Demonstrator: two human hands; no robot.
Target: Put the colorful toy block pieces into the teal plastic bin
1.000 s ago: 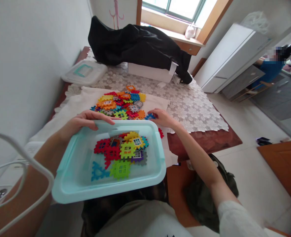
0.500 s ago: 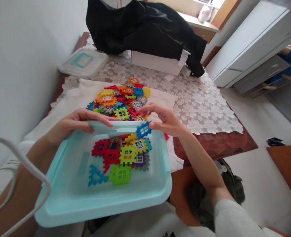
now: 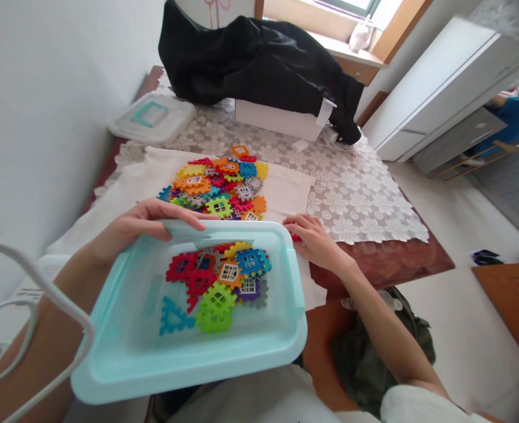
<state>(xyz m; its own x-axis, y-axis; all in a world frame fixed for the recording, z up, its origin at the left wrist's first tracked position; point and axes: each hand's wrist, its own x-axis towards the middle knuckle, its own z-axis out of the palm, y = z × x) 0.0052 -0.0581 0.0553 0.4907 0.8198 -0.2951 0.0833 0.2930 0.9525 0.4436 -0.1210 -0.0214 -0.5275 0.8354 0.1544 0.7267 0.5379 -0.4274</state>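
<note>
A light turquoise plastic bin (image 3: 281,329) tilts toward me at the table's near edge. My left hand (image 3: 151,220) grips its far rim near the left corner, thumb inside and fingers along the outside. Inside the bin lie several interlocking plastic building pieces, among them a blue window piece (image 3: 251,262), a lime green piece (image 3: 215,317) and a blue triangular piece (image 3: 173,317). Just past the bin's right corner, my right hand (image 3: 314,242) closes its fingers on a red building piece (image 3: 295,236), mostly hidden by the fingers.
Beyond the bin, a pile of colourful building pieces (image 3: 210,185) rests on a white cloth (image 3: 285,188). A clear lid (image 3: 175,120) lies at the back left. A black cover (image 3: 263,59) drapes a white box. A white cable (image 3: 60,294) loops at left; another person (image 3: 512,120) is far right.
My right hand has let go of the blue window piece, now lying on the other pieces in the bin. It has moved right and down to the red piece. My left hand stays on the rim.
</note>
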